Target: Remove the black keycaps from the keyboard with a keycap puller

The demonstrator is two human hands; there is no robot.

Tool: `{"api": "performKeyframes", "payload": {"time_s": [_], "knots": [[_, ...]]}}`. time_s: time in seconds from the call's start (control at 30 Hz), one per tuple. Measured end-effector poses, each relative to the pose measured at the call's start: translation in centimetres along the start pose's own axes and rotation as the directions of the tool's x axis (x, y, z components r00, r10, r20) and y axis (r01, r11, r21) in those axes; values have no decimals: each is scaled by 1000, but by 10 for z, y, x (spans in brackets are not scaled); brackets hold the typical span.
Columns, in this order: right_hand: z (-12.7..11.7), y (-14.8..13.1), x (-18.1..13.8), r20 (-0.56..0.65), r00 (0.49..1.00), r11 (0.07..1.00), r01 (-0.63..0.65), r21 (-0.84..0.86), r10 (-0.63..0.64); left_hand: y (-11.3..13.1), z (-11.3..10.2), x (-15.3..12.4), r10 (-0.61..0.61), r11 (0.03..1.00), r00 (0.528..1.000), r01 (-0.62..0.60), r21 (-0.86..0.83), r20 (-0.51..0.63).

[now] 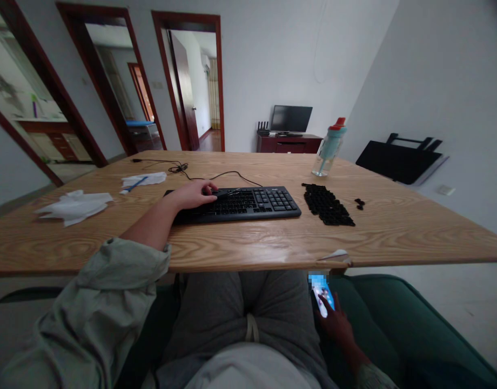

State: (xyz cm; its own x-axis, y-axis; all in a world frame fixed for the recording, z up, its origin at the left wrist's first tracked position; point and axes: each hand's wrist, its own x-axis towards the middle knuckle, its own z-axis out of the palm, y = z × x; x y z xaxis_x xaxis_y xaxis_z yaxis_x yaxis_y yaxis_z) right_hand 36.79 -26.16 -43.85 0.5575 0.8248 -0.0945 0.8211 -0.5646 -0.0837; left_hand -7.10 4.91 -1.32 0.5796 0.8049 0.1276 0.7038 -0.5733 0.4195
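Note:
My left hand (194, 195) rests on the left end of a black keyboard (248, 204) on the wooden table (240, 243), fingers lying loosely curled over the keys. Below the table edge, by my right thigh, my right hand (336, 323) grips a lit smartphone (323, 295). A patch of loose black keycaps (327, 204) lies to the right of the keyboard, with two or three stray keycaps (359, 203) beyond it.
A teal water bottle with a red cap (329, 148) stands at the back right. White tissues (74, 206) and a paper with a blue pen (143, 180) lie at the left. The keyboard cable (208, 175) snakes backward. I sit on a green sofa (394, 324).

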Motion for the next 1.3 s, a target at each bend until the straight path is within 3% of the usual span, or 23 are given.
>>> {"api": "performKeyframes", "payload": {"time_s": [0.33, 0.63, 0.83, 0.93, 1.1, 1.3], "knots": [[6, 3, 11, 62, 994, 988, -100, 119, 93, 3, -1, 0, -15, 1000, 1000, 15, 9, 3], [31, 18, -7, -126, 991, 959, 79, 273, -46, 1, 1, 0, -2, 1000, 1000, 2, 21, -7], [34, 16, -8, -132, 988, 938, -26, 345, 76, -2, 2, 1, -17, 1000, 1000, 17, 4, -11], [40, 20, -7, -111, 986, 934, -77, 349, 123, -3, 1, 1, -13, 1000, 1000, 13, 0, -8], [49, 29, -11, -119, 991, 944, -21, 329, 63, -2, 1, 1, -29, 1000, 1000, 30, 7, -9], [35, 18, -14, -110, 994, 980, 40, 195, -19, -3, 1, 2, -14, 1000, 1000, 14, 2, -7]]}}
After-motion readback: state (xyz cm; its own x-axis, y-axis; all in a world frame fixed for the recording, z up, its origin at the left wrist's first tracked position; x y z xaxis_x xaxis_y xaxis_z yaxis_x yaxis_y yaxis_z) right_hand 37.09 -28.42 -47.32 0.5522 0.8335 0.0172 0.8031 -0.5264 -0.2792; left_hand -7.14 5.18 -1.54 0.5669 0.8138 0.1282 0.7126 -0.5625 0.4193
